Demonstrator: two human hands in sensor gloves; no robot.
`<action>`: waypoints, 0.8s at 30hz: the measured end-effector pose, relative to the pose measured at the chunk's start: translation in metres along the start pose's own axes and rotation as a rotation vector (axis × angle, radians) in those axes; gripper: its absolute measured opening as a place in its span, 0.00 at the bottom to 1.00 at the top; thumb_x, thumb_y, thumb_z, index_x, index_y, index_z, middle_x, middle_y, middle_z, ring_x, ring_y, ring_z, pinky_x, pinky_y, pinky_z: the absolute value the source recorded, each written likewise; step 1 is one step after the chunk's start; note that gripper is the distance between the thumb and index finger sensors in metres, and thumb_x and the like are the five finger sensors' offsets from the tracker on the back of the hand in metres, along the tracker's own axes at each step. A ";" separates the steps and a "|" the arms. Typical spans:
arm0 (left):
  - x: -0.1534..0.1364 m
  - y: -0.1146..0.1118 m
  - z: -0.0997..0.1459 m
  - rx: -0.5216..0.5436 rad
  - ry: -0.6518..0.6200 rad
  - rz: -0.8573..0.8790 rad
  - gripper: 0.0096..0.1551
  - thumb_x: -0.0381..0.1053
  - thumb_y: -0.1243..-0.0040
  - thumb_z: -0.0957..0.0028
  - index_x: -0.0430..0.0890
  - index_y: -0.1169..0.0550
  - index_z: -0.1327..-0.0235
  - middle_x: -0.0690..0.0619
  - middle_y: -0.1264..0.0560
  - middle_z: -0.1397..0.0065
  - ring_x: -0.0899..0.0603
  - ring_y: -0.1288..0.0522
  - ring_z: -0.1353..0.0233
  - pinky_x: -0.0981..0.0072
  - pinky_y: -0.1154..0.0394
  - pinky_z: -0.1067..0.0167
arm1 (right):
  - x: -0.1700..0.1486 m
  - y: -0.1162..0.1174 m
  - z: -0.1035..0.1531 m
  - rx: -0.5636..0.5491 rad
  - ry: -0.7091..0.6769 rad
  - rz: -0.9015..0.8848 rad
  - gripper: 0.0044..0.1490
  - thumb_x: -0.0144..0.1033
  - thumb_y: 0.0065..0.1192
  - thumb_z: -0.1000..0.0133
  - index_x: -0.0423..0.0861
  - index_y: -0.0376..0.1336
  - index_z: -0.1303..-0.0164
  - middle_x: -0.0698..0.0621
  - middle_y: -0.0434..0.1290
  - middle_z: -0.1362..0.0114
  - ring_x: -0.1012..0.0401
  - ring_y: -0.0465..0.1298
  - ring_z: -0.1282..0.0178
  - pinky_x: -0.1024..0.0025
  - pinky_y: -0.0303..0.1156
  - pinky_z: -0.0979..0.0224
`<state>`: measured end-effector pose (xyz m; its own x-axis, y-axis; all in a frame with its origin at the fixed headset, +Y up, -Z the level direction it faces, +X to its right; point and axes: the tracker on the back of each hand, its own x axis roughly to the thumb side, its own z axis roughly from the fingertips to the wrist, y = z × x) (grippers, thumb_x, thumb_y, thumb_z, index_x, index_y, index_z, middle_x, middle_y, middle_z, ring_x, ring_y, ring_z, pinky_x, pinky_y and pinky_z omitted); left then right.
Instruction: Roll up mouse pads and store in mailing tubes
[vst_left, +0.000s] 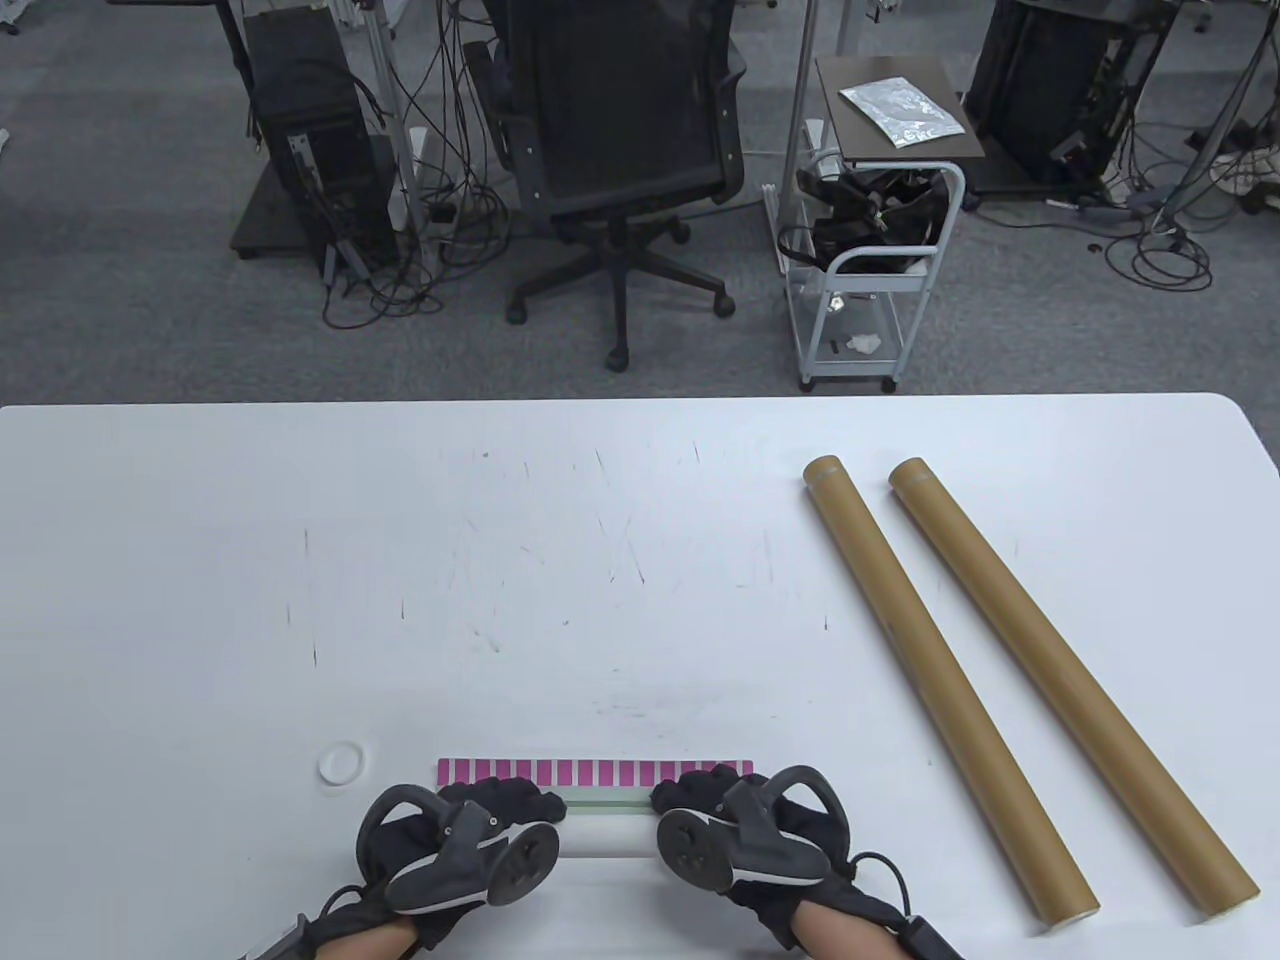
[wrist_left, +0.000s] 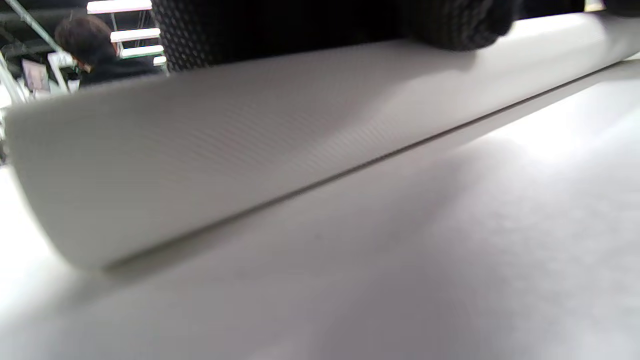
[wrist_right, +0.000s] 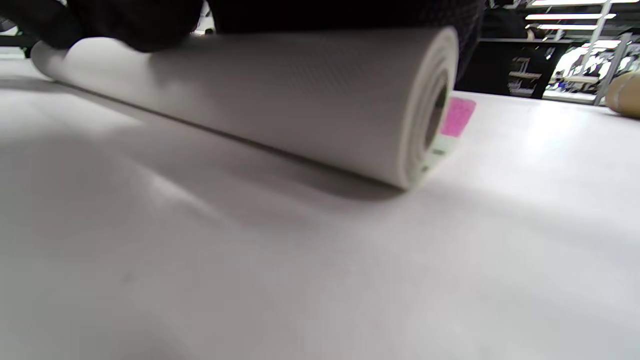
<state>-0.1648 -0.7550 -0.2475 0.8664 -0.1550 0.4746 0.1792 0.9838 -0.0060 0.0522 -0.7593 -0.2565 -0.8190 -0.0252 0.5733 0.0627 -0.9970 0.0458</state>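
Note:
A white mouse pad (vst_left: 608, 835) lies mostly rolled up near the table's front edge. Its unrolled part, a strip with pink bars (vst_left: 595, 771), still lies flat just beyond the roll. My left hand (vst_left: 505, 800) grips the roll's left end and my right hand (vst_left: 700, 790) grips its right end, fingers curled over the top. The left wrist view shows the roll (wrist_left: 280, 140) lying on the table under dark gloved fingers (wrist_left: 280, 25). The right wrist view shows the roll's spiral end (wrist_right: 430, 115). Two brown mailing tubes (vst_left: 940, 680) (vst_left: 1060, 670) lie side by side at the right.
A white round cap (vst_left: 340, 763) lies on the white table (vst_left: 600, 560), left of the pad. Beyond the far edge stand an office chair (vst_left: 620, 120) and a small cart (vst_left: 870, 250). One tube's end (wrist_right: 625, 92) shows at the right edge of the right wrist view.

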 end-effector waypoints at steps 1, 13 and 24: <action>0.000 0.001 0.000 -0.006 -0.012 0.000 0.27 0.58 0.46 0.56 0.61 0.25 0.41 0.59 0.21 0.36 0.50 0.18 0.37 0.64 0.20 0.39 | 0.000 -0.001 -0.001 -0.012 -0.005 -0.001 0.35 0.49 0.56 0.49 0.48 0.65 0.32 0.48 0.73 0.34 0.53 0.76 0.41 0.57 0.73 0.34; -0.003 0.001 0.000 -0.074 -0.061 0.051 0.26 0.57 0.48 0.56 0.60 0.24 0.42 0.59 0.19 0.38 0.51 0.16 0.40 0.66 0.18 0.43 | 0.010 -0.007 0.003 0.003 -0.058 0.014 0.34 0.47 0.61 0.50 0.49 0.65 0.33 0.49 0.74 0.35 0.54 0.77 0.42 0.57 0.74 0.35; 0.007 0.004 0.005 0.022 -0.051 -0.103 0.26 0.59 0.46 0.56 0.61 0.25 0.42 0.61 0.20 0.38 0.52 0.17 0.39 0.66 0.19 0.41 | 0.003 -0.002 0.000 0.002 -0.014 -0.022 0.32 0.43 0.53 0.47 0.49 0.64 0.31 0.49 0.74 0.33 0.53 0.77 0.40 0.57 0.74 0.35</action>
<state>-0.1600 -0.7516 -0.2397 0.8191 -0.2514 0.5156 0.2556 0.9646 0.0642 0.0497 -0.7570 -0.2555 -0.8118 -0.0021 0.5839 0.0458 -0.9971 0.0600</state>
